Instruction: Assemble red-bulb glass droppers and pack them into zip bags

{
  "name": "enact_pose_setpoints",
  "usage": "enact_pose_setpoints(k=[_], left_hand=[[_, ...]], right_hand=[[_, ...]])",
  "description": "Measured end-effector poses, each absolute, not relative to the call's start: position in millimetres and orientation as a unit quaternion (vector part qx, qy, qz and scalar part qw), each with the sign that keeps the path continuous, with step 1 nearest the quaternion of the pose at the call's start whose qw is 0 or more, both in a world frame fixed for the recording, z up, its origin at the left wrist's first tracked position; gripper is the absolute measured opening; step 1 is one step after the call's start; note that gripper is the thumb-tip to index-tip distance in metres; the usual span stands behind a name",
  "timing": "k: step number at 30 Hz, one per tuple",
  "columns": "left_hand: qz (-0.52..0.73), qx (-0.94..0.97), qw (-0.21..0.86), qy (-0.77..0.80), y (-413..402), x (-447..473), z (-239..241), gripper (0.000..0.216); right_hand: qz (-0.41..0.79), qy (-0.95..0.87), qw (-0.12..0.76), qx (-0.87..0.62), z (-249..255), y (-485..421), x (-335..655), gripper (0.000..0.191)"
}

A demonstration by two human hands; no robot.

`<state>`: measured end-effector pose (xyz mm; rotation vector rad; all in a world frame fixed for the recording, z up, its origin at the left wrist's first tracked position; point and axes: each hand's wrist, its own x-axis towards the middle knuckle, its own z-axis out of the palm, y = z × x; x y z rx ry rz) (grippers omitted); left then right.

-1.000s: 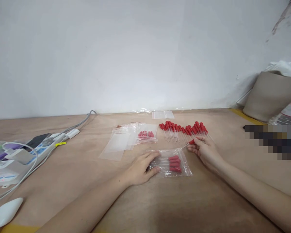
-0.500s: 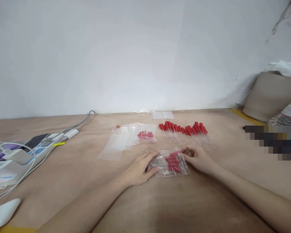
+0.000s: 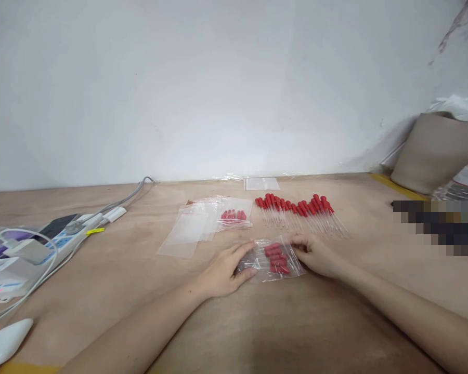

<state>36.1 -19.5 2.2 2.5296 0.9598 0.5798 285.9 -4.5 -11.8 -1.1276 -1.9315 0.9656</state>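
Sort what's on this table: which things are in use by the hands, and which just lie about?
In use: clear plastic zip bag of red-bulbed droppers, held by left hand and right hand; row of loose red-bulbed glass droppers; stack of empty clear bags; filled bag.
Lying about: white power strip; beige cushion.

Along the left edge of the wooden counter (image 3: 101, 291) we see a white power strip (image 3: 68, 238) with a grey cable (image 3: 134, 193) running back toward the white wall (image 3: 218, 83), a dark phone (image 3: 59, 225) beside it, and a white rounded object (image 3: 5, 343) at the near corner. At far right we find a beige cushion (image 3: 432, 150) against that wall
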Motion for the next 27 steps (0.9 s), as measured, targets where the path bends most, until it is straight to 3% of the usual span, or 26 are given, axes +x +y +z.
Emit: enact_pose_setpoints(k=[4, 9, 14, 19, 24, 27], left_hand=[[0.203, 0.9, 0.181, 0.342, -19, 36, 2, 0.048], [0.194, 0.9, 0.178, 0.348, -19, 36, 2, 0.049], [0.193, 0.896, 0.182, 0.355, -19, 35, 2, 0.05], [0.195, 0.899, 0.18, 0.349, -18, 35, 1, 0.05], [0.203, 0.901, 0.193, 0.332, -18, 34, 2, 0.051], [0.206, 0.899, 0.221, 0.316, -18, 32, 3, 0.053]], right_hand=[[0.379, -0.689, 0.337, -0.517, -13, -6, 289, 0.014], [0.408, -0.71, 0.29, -0.496, -10, -16, 279, 0.02], [0.38, -0.682, 0.339, -0.525, -9, -15, 274, 0.015], [0.48, -0.543, 0.335, -0.603, -3, -9, 277, 0.034], [0.514, -0.584, 0.265, -0.57, 7, -11, 272, 0.036], [0.556, -0.599, 0.286, -0.5, 8, -16, 271, 0.032]])
